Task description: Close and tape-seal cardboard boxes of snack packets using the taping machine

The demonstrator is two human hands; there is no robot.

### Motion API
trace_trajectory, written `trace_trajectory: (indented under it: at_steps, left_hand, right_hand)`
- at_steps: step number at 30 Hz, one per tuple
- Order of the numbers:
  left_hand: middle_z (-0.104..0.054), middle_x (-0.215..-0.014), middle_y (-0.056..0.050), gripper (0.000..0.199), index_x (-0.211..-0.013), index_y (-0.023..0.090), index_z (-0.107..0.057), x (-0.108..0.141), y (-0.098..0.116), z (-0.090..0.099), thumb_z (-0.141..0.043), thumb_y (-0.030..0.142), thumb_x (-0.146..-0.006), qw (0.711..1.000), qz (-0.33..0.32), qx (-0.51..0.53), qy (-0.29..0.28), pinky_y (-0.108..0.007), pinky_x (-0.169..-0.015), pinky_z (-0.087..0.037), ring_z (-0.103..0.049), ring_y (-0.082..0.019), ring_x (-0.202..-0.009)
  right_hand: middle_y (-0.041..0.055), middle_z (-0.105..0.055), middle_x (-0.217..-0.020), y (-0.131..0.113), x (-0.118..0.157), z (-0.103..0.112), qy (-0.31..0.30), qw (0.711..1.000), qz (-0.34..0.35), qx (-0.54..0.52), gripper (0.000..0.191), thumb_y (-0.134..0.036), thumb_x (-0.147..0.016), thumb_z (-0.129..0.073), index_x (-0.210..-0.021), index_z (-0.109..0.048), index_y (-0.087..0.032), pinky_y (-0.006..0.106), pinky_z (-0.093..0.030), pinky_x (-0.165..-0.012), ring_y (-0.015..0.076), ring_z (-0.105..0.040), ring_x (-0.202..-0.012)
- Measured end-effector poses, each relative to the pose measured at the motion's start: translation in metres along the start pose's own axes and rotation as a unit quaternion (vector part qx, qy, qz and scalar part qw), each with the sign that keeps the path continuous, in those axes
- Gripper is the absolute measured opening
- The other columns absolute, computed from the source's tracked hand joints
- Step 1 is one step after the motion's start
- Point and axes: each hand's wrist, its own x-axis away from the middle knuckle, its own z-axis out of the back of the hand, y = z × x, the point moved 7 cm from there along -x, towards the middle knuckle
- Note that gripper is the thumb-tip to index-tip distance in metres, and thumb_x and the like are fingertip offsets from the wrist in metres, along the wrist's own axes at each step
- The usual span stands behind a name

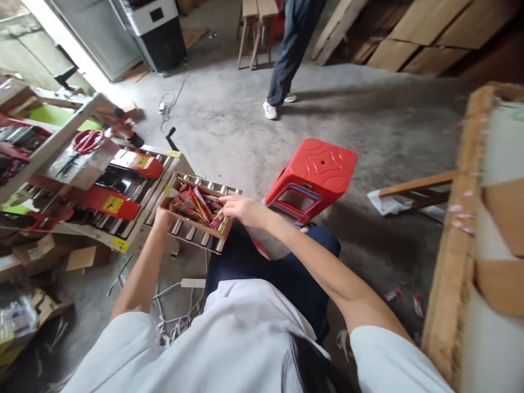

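An open cardboard box [221, 234] filled with small colourful packets [198, 204] rests on a roller conveyor [190, 233]. At its left end is my left hand [162, 219], against the box wall; its fingers are mostly hidden behind the box. My right hand [241, 210] reaches over the box's right end, fingertips at the packets. Those fingers are close together, and whether they pinch a packet is too small to tell.
A taping machine [110, 202] stands on the left, with red scissors [87, 141] on top. A red stool [323, 166] is ahead. Beyond it stands a person [286, 60]. A wooden-edged table [454, 245] is on the right, and cables [176, 316] lie on the floor.
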Motion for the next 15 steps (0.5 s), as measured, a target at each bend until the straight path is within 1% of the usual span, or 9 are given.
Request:
trace_trajectory:
  at_steps: [1, 3, 4, 5, 7, 9, 11, 13, 15]
  left_hand:
    - [-0.071, -0.086, -0.002, 0.037, -0.082, 0.020, -0.066, -0.001, 0.011, 0.016, -0.082, 0.045, -0.060, 1.000, -0.018, -0.003, 0.012, -0.026, -0.079, -0.055, -0.067, -0.018, -0.087]
    - [-0.071, -0.088, -0.002, 0.039, -0.085, 0.020, -0.069, -0.001, 0.035, 0.035, -0.084, 0.045, -0.059, 0.998, -0.056, -0.024, 0.003, -0.026, -0.076, -0.054, -0.065, -0.016, -0.081]
    - [-0.070, -0.088, -0.003, 0.038, -0.085, 0.019, -0.070, -0.001, 0.048, 0.038, -0.084, 0.045, -0.060, 0.995, -0.080, -0.051, -0.018, -0.026, -0.075, -0.053, -0.064, -0.015, -0.079]
    - [-0.070, -0.088, -0.004, 0.036, -0.084, 0.019, -0.072, -0.001, 0.061, 0.035, -0.084, 0.044, -0.061, 0.989, -0.104, -0.093, -0.050, -0.027, -0.075, -0.053, -0.064, -0.015, -0.079]
    - [-0.068, -0.086, -0.005, 0.029, -0.080, 0.019, -0.074, -0.002, 0.082, 0.018, -0.084, 0.041, -0.064, 0.958, -0.142, -0.204, -0.144, -0.028, -0.078, -0.052, -0.063, -0.016, -0.080]
    - [-0.068, -0.085, -0.006, 0.023, -0.081, 0.020, -0.076, -0.003, 0.090, -0.010, -0.081, 0.039, -0.070, 0.898, -0.148, -0.317, -0.267, -0.029, -0.081, -0.051, -0.063, -0.017, -0.082]
    - [-0.069, -0.086, -0.006, 0.021, -0.083, 0.021, -0.078, -0.003, 0.092, -0.036, -0.079, 0.040, -0.073, 0.830, -0.124, -0.395, -0.373, -0.030, -0.082, -0.051, -0.063, -0.018, -0.083]
    - [-0.070, -0.089, -0.006, 0.023, -0.086, 0.023, -0.078, -0.004, 0.092, -0.051, -0.079, 0.042, -0.073, 0.781, -0.079, -0.433, -0.444, -0.030, -0.082, -0.051, -0.064, -0.018, -0.084]
    - [-0.071, -0.094, -0.006, 0.031, -0.090, 0.024, -0.078, -0.002, 0.095, -0.059, -0.083, 0.044, -0.066, 0.748, -0.040, -0.452, -0.485, -0.030, -0.082, -0.051, -0.066, -0.020, -0.088]
  right_hand:
    - [0.0098, -0.069, -0.123, -0.002, -0.009, -0.002, 0.002, 1.000, 0.002, -0.019, 0.029, 0.000, -0.089, -0.046, -0.100, -0.067, -0.017, 0.052, -0.027, -0.123, 0.0223, -0.043, -0.142]
    - [0.0110, -0.050, -0.150, -0.011, -0.020, -0.004, 0.015, 0.999, -0.009, -0.051, 0.042, -0.002, -0.087, -0.049, -0.124, -0.060, -0.017, 0.054, -0.018, -0.125, 0.0233, -0.028, -0.150]
    - [0.0114, -0.040, -0.157, -0.016, -0.024, -0.005, 0.016, 0.998, -0.020, -0.060, 0.048, -0.005, -0.088, -0.050, -0.135, -0.053, -0.017, 0.055, -0.016, -0.126, 0.0236, -0.023, -0.152]
    - [0.0118, -0.034, -0.160, -0.020, -0.029, -0.009, 0.011, 0.998, -0.031, -0.060, 0.051, -0.009, -0.090, -0.051, -0.141, -0.048, -0.018, 0.055, -0.014, -0.126, 0.0241, -0.021, -0.153]
    - [0.0124, -0.035, -0.159, -0.024, -0.043, -0.023, -0.011, 0.998, -0.040, -0.044, 0.050, -0.016, -0.095, -0.050, -0.145, -0.046, -0.019, 0.056, -0.012, -0.126, 0.0257, -0.021, -0.153]
    - [0.0125, -0.040, -0.157, -0.022, -0.062, -0.046, -0.040, 0.998, -0.029, -0.024, 0.047, -0.021, -0.096, -0.052, -0.143, -0.051, -0.019, 0.056, -0.012, -0.126, 0.0271, -0.023, -0.152]
    - [0.0124, -0.043, -0.155, -0.014, -0.080, -0.072, -0.063, 0.998, -0.019, -0.011, 0.044, -0.025, -0.097, -0.052, -0.141, -0.054, -0.017, 0.053, -0.015, -0.126, 0.0272, -0.025, -0.151]
    - [0.0122, -0.047, -0.153, -0.005, -0.092, -0.091, -0.075, 0.997, -0.022, -0.002, 0.043, -0.029, -0.099, -0.050, -0.140, -0.055, -0.016, 0.049, -0.017, -0.126, 0.0264, -0.028, -0.150]
    - [0.0104, -0.052, -0.148, 0.003, -0.097, -0.100, -0.080, 0.996, -0.033, -0.002, 0.040, -0.028, -0.100, -0.049, -0.137, -0.058, -0.018, 0.048, -0.016, -0.126, 0.0256, -0.031, -0.149]
